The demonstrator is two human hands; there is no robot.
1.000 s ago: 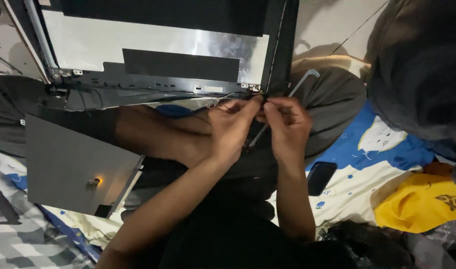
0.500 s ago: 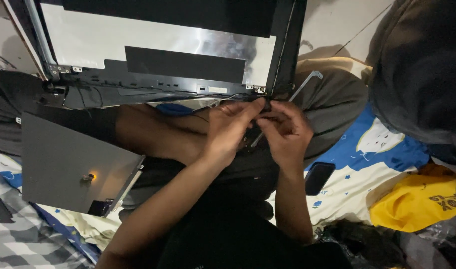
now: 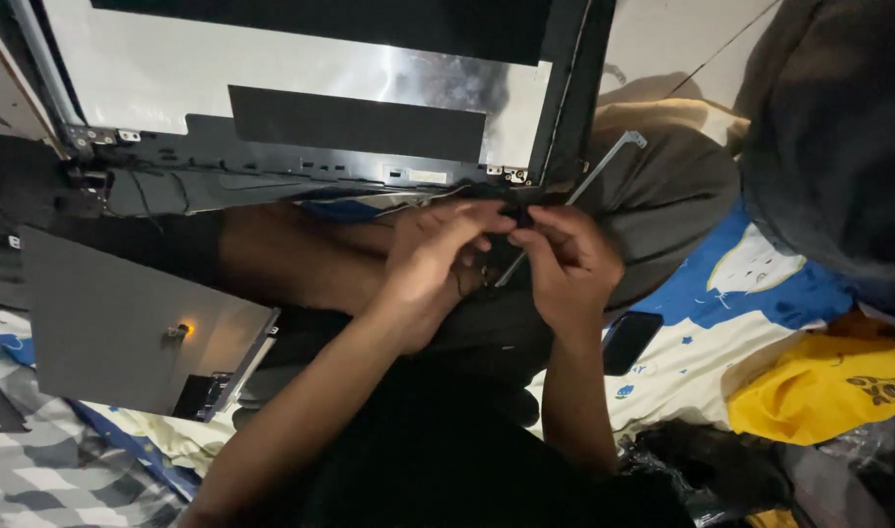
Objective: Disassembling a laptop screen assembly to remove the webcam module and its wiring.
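Note:
An opened laptop lid (image 3: 301,78) with a silvery back panel and black frame lies across my lap, its lower right hinge corner (image 3: 511,176) close to my fingers. My left hand (image 3: 433,264) and my right hand (image 3: 569,264) meet just below that corner, fingertips pinched together on a small dark part (image 3: 516,215) that is too small to make out. A thin black cable runs along the lid's lower edge toward my fingers. A slim metal hinge bracket (image 3: 604,171) lies on the grey cloth beside my right hand.
A flat grey panel (image 3: 125,332) with a small orange glint rests at the left on a checked cloth. A black phone (image 3: 631,342) lies on the blue and white sheet at the right, with a yellow cloth (image 3: 829,391) beyond and a dark garment (image 3: 829,137) above.
My view has shifted slightly. Both hands stayed at the lid's lower right corner, with fingers working closer together on the small dark part.

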